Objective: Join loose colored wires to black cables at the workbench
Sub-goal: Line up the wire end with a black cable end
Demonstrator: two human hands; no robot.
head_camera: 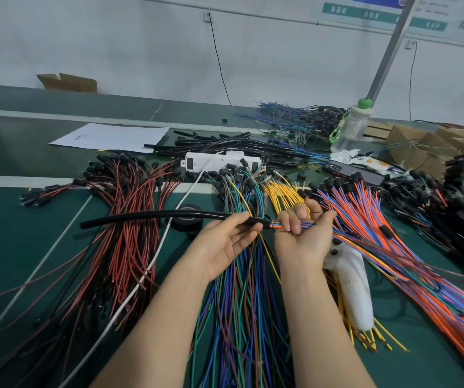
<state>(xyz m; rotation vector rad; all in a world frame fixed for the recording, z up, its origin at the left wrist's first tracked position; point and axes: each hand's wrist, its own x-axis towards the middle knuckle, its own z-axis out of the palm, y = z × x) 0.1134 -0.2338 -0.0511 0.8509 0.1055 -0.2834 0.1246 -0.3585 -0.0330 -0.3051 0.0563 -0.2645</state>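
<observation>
Left grip (226, 238) pinches black cable (152, 217); right grip (305, 231) curled round colored wires (295, 224).

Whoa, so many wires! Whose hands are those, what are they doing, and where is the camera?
There is no machine here, just a person's two hands. The one picture comes from a camera worn on their head, looking down at a green workbench. The left hand grips a black cable. The right hand holds a little bunch of colored wires right at the cable's end, ready for joining. Spread on the bench are heaps of red-and-black wires, yellow wires and orange-and-blue wires. There is also a white power strip, a roll of black tape and a white plastic tool.
</observation>
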